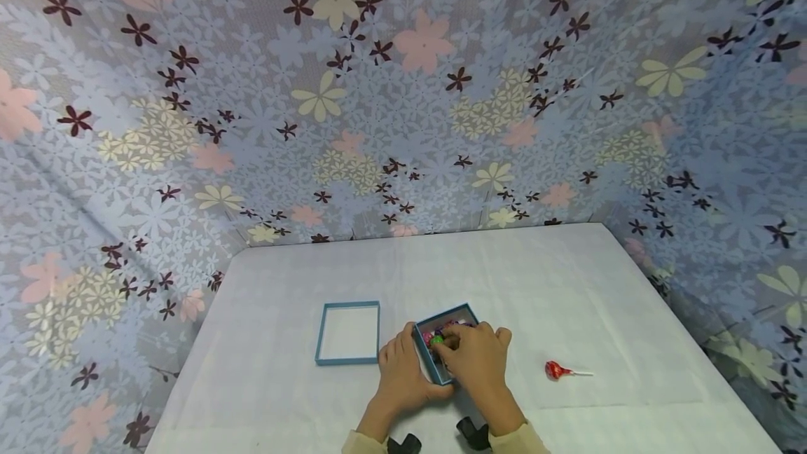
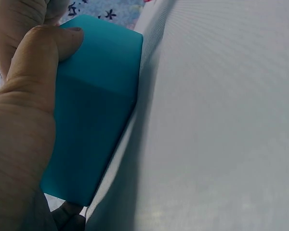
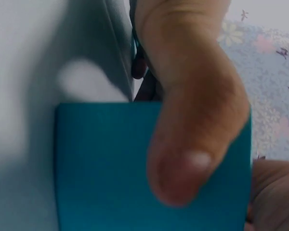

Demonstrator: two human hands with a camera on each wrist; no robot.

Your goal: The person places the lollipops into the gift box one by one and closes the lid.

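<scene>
A blue open-topped box (image 1: 431, 363) stands at an angle on the white table, with several brightly wrapped sweets inside. My left hand (image 1: 401, 370) grips the box from its left side; in the left wrist view the thumb (image 2: 43, 55) presses against the teal outer wall. My right hand (image 1: 477, 359) reaches in over the right rim. Its fingertips pinch a green-wrapped lollipop (image 1: 436, 340), whose stick is mostly hidden. The right wrist view shows the box's near wall (image 3: 106, 163) with a thumb across it.
A shallow blue-edged lid (image 1: 318, 335) lies left of the box. To the right a red-wrapped lollipop (image 1: 555, 370) with a white stick lies on the white-covered table (image 1: 284, 398). Flowered cloth (image 1: 403, 118) hangs behind and at both sides.
</scene>
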